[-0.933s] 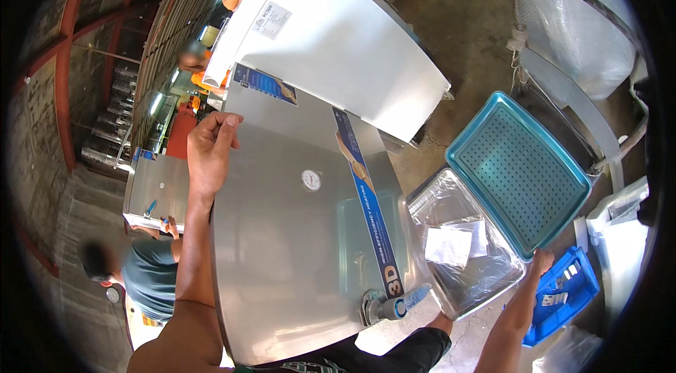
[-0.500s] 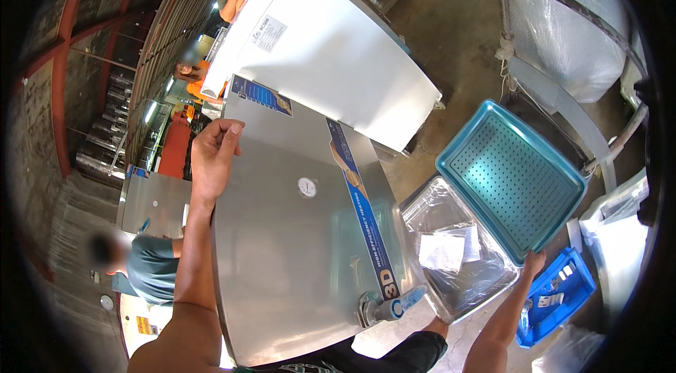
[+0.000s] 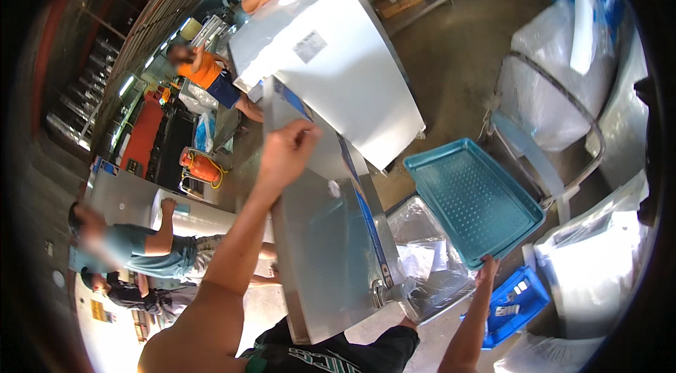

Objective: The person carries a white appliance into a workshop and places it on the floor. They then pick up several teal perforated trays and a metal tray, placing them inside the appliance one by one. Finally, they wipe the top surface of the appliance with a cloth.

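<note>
My right hand (image 3: 486, 271) grips the near corner of a teal perforated tray (image 3: 486, 197), which is tilted up at the right. My left hand (image 3: 289, 154) is loosely curled over the left edge of a stainless steel door panel (image 3: 317, 239), with nothing visible in its fingers. On that panel are a round dial gauge (image 3: 334, 189), a blue printed strip (image 3: 366, 214) and a metal latch (image 3: 380, 294) at the near end. Under the tray, a shallow tray wrapped in clear plastic (image 3: 436, 292) holds white papers (image 3: 417, 260).
A blue crate (image 3: 517, 306) with small items stands beside my right forearm. Beyond the panel is a white cabinet (image 3: 338, 63), with a person leaning on it. Other people stand at the left, near an orange gas cylinder (image 3: 201, 166). Plastic-wrapped goods (image 3: 591, 260) and a metal-framed cart (image 3: 549, 70) occupy the right.
The view has shifted, and the steel panel now shows its thick left edge. My left hand appears further right over the panel. The teal tray stays in my right hand, its tilt changed.
</note>
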Action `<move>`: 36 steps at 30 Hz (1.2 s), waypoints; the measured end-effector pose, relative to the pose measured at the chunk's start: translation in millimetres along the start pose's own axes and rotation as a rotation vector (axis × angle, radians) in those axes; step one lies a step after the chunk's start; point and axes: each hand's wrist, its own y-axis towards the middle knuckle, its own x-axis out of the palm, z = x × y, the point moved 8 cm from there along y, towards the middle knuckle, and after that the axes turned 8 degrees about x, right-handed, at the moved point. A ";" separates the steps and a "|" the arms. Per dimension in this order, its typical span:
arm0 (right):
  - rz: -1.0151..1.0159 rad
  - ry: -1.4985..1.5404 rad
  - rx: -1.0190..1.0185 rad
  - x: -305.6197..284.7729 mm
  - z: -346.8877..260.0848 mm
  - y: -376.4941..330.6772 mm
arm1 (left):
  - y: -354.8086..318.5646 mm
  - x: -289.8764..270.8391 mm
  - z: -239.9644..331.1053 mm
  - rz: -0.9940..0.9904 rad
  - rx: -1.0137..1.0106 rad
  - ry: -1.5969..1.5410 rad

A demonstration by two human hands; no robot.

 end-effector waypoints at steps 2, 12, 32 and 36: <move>-0.067 0.061 -0.084 20.2 -37.5 -56.7 | 1.3 -3.9 2.7 -0.001 0.014 -0.021; -0.226 0.205 -0.139 27.1 -177.3 -308.1 | 1.3 -19.8 -16.0 0.013 -0.021 -0.333; -0.214 0.027 -0.819 233.4 -160.7 -584.0 | -127.8 -112.1 -133.9 -0.087 -0.619 -1.887; -0.634 -0.584 -0.686 343.2 -104.8 -611.6 | -194.8 -120.6 -263.8 0.302 -0.884 -1.946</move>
